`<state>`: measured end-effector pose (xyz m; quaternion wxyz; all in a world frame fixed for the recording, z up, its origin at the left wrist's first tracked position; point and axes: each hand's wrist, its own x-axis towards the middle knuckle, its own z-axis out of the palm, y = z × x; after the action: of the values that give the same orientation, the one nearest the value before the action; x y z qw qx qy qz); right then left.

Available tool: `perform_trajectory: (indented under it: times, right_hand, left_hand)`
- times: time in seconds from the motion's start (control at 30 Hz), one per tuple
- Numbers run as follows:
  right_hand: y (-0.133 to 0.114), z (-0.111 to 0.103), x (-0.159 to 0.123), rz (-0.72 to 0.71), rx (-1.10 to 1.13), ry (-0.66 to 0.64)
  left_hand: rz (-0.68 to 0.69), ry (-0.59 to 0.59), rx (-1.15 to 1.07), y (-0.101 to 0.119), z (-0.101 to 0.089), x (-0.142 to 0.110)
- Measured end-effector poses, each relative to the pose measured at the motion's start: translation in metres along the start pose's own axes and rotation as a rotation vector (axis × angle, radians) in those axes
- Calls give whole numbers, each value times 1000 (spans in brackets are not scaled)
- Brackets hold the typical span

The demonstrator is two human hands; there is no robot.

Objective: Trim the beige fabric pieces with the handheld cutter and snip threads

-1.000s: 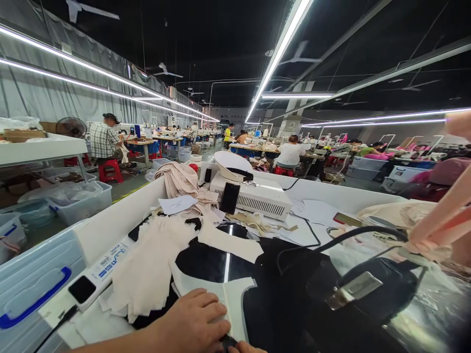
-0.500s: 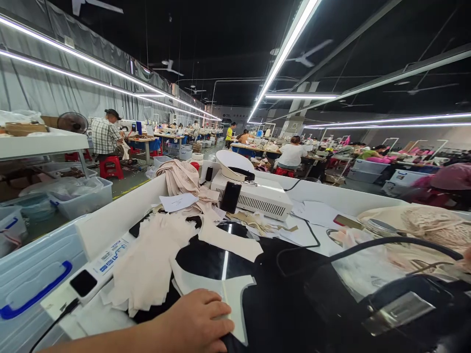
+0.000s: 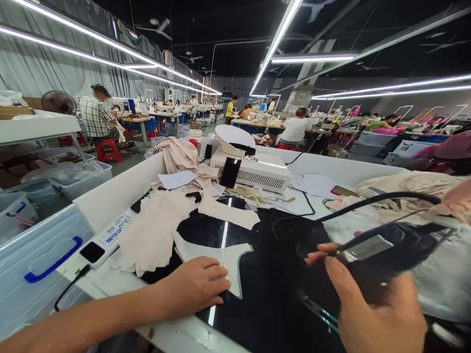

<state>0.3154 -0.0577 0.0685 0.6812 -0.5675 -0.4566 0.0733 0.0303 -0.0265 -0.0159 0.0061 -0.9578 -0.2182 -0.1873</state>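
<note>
Left fingers (image 3: 218, 271) touch white piece (image 3: 234, 260); right fingers (image 3: 342, 279) spread.

"What's on the far left?"
"A dark fan (image 3: 59, 103), and right of it a person in a checked shirt (image 3: 94, 117), seated on a red stool (image 3: 108, 151)."
"And nearer, same side?"
"A pale plastic bin (image 3: 40, 240) with a blue handle (image 3: 53, 268)."
"Farther off, about the middle?"
"A white vented box (image 3: 263, 174), with a pale cap-like thing (image 3: 228, 136) on top and a dark phone (image 3: 230, 172) upright just in front."
"Beyond that?"
"A person in a white top (image 3: 296, 130), seated right of centre, another in yellow (image 3: 230, 109) standing farther back, and strip lights (image 3: 277, 43) overhead."
</note>
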Motion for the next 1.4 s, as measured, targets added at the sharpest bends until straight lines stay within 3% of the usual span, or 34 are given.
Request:
perform_trajectory:
  times: [0.13,0.27,0.47,0.63,0.97,1.4]
  right_hand:
    - [-28,16,-9,29,45,-41]
    - [-29,23,-26,15,173,-119]
    - [-31,33,-50,-24,472,-195]
    - [-33,42,-56,-22,584,-199]
    - [-21,51,-64,-6,650,-197]
    - [-26,59,-60,-4,635,-131]
  left_hand:
    - [-5,3,-37,4,-7,-3]
    - [-2,40,-37,10,-9,0]
    - [161,-24,-8,11,1,18]
    - [149,-42,-3,11,1,26]
    - [141,-49,12,10,5,27]
    - [0,64,-82,12,14,29]
